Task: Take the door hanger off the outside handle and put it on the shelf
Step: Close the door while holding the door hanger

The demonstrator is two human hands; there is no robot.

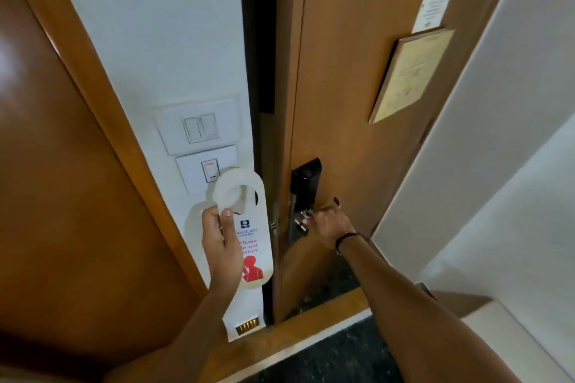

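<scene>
My left hand holds a white plastic door hanger with red "Please do not disturb" print, upright, in front of the white wall strip. The hanger is free of any handle. My right hand is closed around the metal inside door handle below the black lock plate. The wooden door stands slightly ajar, with a dark gap along its left edge. The outside handle is hidden behind the door. No shelf is in view.
Light switches and a card switch sit on the white wall left of the door. A wooden panel fills the left side. Notices hang on the door. A white wall is at right; a wooden threshold lies below.
</scene>
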